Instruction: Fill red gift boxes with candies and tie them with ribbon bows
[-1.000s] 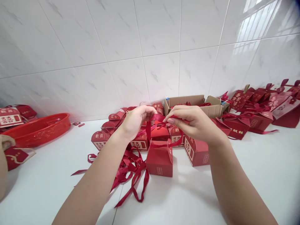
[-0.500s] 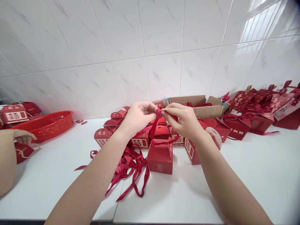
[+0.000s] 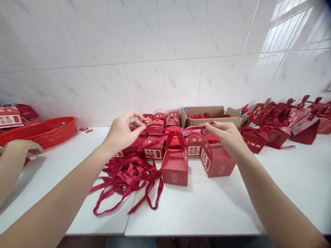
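A small red box [image 3: 174,167] stands near the middle of the white table, with a red ribbon [image 3: 171,139] rising from its top. My right hand [image 3: 219,132], up and to the right of the box, pinches one stretch of this ribbon. On the other side, my left hand [image 3: 126,129] is raised with its thumb and fingers brought together at the ribbon's left stretch. A heap of loose red ribbons [image 3: 126,175] lies below it, left of the box. Another red box [image 3: 218,160] stands under my right hand.
Rows of red boxes [image 3: 153,146] stand behind. An open cardboard box [image 3: 212,121] is against the tiled wall. More red boxes [image 3: 278,136] line the right. At the left are a red tray [image 3: 57,134] and another person's hand [image 3: 33,147].
My hands have moved apart from above the box, left and right, and the ribbon is spread between them. The view has shifted slightly, and the other person's hand is lower in the cloth-like sleeve area.
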The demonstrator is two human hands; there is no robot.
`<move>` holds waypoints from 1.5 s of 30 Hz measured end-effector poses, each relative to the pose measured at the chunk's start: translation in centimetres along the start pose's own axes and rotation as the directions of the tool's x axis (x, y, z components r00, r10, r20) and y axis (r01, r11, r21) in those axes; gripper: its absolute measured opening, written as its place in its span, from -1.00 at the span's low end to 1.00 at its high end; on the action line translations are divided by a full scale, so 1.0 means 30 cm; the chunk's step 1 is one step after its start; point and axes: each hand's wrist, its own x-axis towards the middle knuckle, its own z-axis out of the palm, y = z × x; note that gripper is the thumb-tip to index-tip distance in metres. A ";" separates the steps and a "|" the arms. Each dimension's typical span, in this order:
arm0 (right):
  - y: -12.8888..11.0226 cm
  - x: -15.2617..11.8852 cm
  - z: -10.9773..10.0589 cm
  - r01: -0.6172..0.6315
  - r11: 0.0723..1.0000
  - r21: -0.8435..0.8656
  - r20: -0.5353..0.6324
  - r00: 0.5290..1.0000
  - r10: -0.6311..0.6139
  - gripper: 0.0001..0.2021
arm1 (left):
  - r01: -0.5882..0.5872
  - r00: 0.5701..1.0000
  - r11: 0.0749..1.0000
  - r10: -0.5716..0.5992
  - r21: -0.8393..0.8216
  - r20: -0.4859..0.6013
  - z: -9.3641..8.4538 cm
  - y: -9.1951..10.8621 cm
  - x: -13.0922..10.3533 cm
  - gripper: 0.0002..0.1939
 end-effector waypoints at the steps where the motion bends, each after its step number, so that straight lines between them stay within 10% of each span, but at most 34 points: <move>1: 0.030 -0.025 -0.036 0.020 0.978 -0.206 -0.064 0.997 -0.033 -0.64 | 0.041 0.999 0.997 -0.042 0.061 0.011 -0.017 -0.050 -0.020 -0.78; 4: 0.128 -0.128 -0.135 0.064 0.739 -0.671 -0.166 0.958 -0.233 -0.60 | 0.173 0.976 0.976 -0.188 0.134 0.108 -0.048 -0.212 -0.103 -0.75; 8: 0.210 -0.270 -0.216 0.148 0.462 -0.874 -0.033 0.932 -0.361 -0.60 | 0.292 0.917 0.933 -0.336 0.210 0.216 -0.046 -0.369 -0.212 -0.76; 13: 0.133 -0.319 -0.212 0.224 0.308 -0.925 0.076 0.901 -0.427 -0.69 | 0.168 0.944 0.897 -0.266 0.408 0.196 -0.009 -0.326 -0.229 -0.69; 16: 0.037 -0.286 -0.138 0.312 0.469 -0.826 0.087 0.893 -0.441 -0.64 | -0.075 0.986 0.921 0.011 0.382 0.167 0.059 -0.214 -0.213 -0.61; 19: -0.016 -0.260 -0.022 0.411 0.715 -0.566 0.286 0.911 -0.297 -0.72 | -0.237 0.931 0.956 0.173 0.171 0.321 0.155 -0.115 -0.223 -0.53; 25: 0.072 -0.281 0.138 0.246 0.874 -0.419 0.483 0.876 -0.015 -0.47 | 0.031 0.831 1.000 -0.030 0.008 0.556 0.238 -0.075 -0.267 -0.31; 29: 0.121 -0.308 0.117 0.235 0.924 -0.302 0.385 0.917 -0.108 -0.68 | 0.184 0.846 0.979 -0.114 -0.085 0.521 0.216 -0.106 -0.274 -0.54; 33: 0.090 -0.314 0.054 0.353 0.862 -0.365 0.530 0.839 -0.120 -0.70 | 0.215 0.862 0.977 -0.190 -0.001 0.469 0.189 -0.132 -0.253 -0.71; 38: 0.032 -0.295 0.044 0.347 0.784 -0.515 0.489 0.870 -0.063 -0.71 | 0.175 0.570 0.982 -0.157 0.068 0.807 0.099 -0.092 -0.194 -0.85; 40: 0.033 -0.278 0.073 0.374 0.762 -0.529 0.404 0.900 -0.161 -0.76 | 0.207 0.414 0.978 -0.104 0.018 0.904 0.073 -0.053 -0.178 -0.83; 42: 0.043 -0.256 0.113 0.401 0.775 -0.489 0.264 0.915 -0.307 -0.75 | 0.310 0.351 0.945 -0.009 -0.108 0.936 0.075 -0.010 -0.180 -0.76; 45: 0.045 -0.230 0.176 0.371 0.873 -0.317 0.041 0.925 -0.378 -0.78 | 0.487 0.536 0.813 0.011 -0.320 0.844 0.127 0.042 -0.220 -0.65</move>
